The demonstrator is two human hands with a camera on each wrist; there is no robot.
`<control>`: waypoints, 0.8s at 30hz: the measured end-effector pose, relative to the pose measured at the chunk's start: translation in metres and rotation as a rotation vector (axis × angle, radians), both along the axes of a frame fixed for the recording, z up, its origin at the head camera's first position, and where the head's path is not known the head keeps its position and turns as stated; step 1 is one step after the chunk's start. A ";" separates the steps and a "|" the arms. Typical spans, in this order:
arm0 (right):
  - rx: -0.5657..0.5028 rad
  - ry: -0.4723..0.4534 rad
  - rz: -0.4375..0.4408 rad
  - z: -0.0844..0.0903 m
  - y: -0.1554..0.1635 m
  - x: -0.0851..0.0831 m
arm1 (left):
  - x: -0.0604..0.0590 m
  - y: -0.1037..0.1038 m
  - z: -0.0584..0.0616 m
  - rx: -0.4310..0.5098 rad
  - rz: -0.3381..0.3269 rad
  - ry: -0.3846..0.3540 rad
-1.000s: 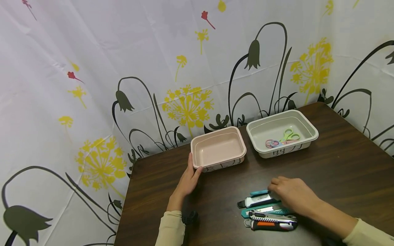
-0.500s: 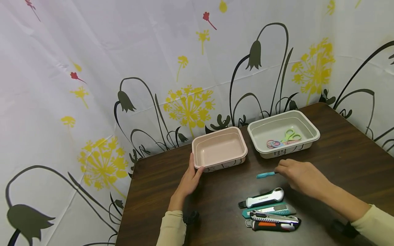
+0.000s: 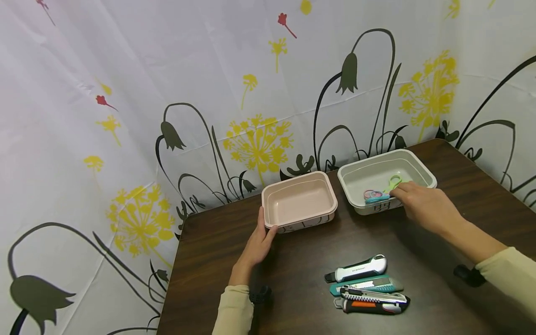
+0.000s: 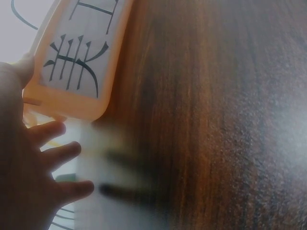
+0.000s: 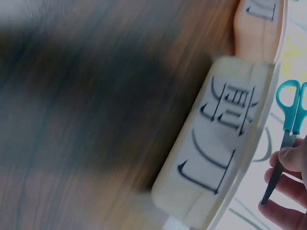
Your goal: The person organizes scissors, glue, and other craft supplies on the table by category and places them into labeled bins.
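Observation:
My right hand (image 3: 427, 207) pinches a pair of scissors (image 5: 289, 125) with teal handles by their dark blades. The handles point left over the front part of the pale greyish bin (image 3: 363, 168). Inside that bin lie green-handled scissors (image 3: 394, 180) and scissors with pink and lilac handles (image 3: 371, 193), partly hidden. At the near left corner of the pink bin (image 3: 299, 202), my left hand (image 3: 254, 244) rests with its thumb at the front and fingers along the side. The left wrist view shows those fingers spread and mostly straight.
Several utility knives lie grouped near the front of the dark wooden table (image 3: 209, 270): a white-and-black knife (image 3: 358, 269), a teal knife (image 3: 368, 284) and a black-and-orange knife (image 3: 372, 307) among them. Behind the table hangs a flowered curtain (image 3: 201, 60).
My right hand has lifted the teal scissors from beside the knives and carried them up and away to the greyish bin. My left hand stays at the pink bin.

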State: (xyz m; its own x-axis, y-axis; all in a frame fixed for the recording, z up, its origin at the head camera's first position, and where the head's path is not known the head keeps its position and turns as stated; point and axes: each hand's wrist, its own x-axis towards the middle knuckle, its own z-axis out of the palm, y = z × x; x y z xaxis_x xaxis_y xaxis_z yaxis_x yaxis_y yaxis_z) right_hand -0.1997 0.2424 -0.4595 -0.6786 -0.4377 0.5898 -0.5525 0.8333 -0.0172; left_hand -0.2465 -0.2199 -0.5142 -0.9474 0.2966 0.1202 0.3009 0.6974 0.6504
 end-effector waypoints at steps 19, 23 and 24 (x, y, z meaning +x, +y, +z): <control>0.104 -0.273 -0.084 0.004 0.007 -0.024 | 0.001 0.000 0.000 0.002 0.006 0.002; 0.109 -0.294 -0.074 0.001 0.008 -0.027 | 0.000 0.001 -0.001 0.010 0.003 0.008; 0.109 -0.299 -0.074 0.000 0.009 -0.027 | 0.000 0.001 -0.002 0.013 0.002 0.009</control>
